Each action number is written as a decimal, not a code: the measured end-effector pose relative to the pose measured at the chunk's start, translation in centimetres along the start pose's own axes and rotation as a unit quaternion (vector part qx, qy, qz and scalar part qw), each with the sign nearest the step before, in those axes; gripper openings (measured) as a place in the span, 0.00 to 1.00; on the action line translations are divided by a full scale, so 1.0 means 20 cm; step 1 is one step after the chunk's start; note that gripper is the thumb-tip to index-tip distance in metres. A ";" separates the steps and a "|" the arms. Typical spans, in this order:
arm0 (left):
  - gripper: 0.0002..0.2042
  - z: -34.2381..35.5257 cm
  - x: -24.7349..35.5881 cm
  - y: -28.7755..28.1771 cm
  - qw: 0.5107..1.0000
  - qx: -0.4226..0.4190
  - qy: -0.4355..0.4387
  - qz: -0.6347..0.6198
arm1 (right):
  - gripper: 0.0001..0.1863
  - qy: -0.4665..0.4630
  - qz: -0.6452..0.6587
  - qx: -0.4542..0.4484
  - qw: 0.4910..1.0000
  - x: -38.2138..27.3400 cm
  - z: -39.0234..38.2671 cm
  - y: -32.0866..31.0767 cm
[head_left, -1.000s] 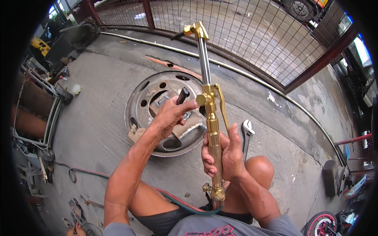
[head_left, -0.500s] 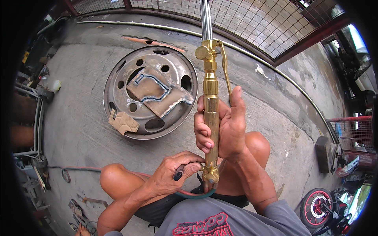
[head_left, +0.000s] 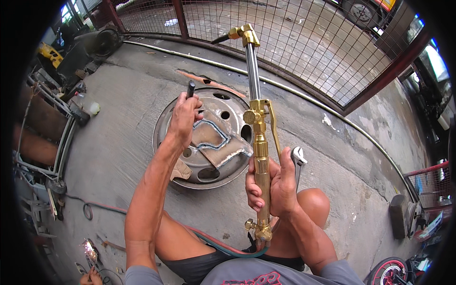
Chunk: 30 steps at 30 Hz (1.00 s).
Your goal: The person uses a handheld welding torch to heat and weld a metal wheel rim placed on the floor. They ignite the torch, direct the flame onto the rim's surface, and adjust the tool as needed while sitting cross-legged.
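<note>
My right hand (head_left: pixel 278 185) is wrapped round the brass body of a cutting torch (head_left: pixel 261 164), held upright with its angled head at the top and the thumb raised near the lever. My left hand (head_left: pixel 184 118), its fingers closed, grips a short black cylinder (head_left: pixel 190 89) over the steel wheel rim (head_left: pixel 164 166). On the rim lies a rusty metal plate (head_left: pixel 223 149) with a dark, blue-edged outline. A brown cardboard piece (head_left: pixel 181 171) is partly hidden by my left forearm. Beside my right hand shows an adjustable wrench (head_left: pixel 298 159), its lower end hidden.
Red and green hoses (head_left: pixel 223 247) run from the torch base across my lap to the left. At lower left, another person's hand (head_left: pixel 90 278) is near bright sparks (head_left: pixel 89 249). A mesh fence (head_left: pixel 304 52) and a long pipe (head_left: pixel 323 99) stretch across the far side.
My left hand has left the torch's lower valve and reached forward over the rim with the black cylinder. The view has shifted, showing the torch head and the wrench; sparks appear at lower left.
</note>
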<state>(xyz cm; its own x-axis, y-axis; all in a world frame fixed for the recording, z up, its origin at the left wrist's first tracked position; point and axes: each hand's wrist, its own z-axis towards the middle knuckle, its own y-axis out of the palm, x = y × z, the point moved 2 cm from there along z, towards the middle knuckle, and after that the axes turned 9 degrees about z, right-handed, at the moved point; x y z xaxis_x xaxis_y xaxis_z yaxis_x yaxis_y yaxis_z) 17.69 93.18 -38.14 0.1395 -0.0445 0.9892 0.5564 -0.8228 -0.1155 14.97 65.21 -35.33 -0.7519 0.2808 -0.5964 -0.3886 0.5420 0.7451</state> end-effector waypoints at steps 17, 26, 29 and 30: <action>0.31 -0.01 0.23 0.24 0.995 -0.027 0.090 0.018 | 0.49 0.003 0.000 -0.004 1.000 -0.01 0.00 -0.06; 0.20 -0.44 0.49 0.41 0.797 0.039 0.419 0.433 | 0.47 0.006 0.002 0.029 1.000 -0.01 0.00 -0.06; 0.17 -0.45 0.51 0.41 0.784 0.016 0.404 0.471 | 0.48 0.008 -0.007 0.030 0.999 -0.01 0.00 -0.06; 0.17 -0.43 0.50 0.40 0.775 -0.006 0.428 0.465 | 0.48 0.010 -0.004 0.029 1.000 -0.01 0.00 -0.06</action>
<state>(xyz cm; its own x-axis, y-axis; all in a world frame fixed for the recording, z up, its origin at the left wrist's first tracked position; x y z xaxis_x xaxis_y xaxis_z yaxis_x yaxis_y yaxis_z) 16.58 81.31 -28.34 -0.1206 -0.9768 0.1770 0.5327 -0.2141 -0.8188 15.61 64.54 -36.08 -0.7593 0.2609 -0.5962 -0.3634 0.5900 0.7210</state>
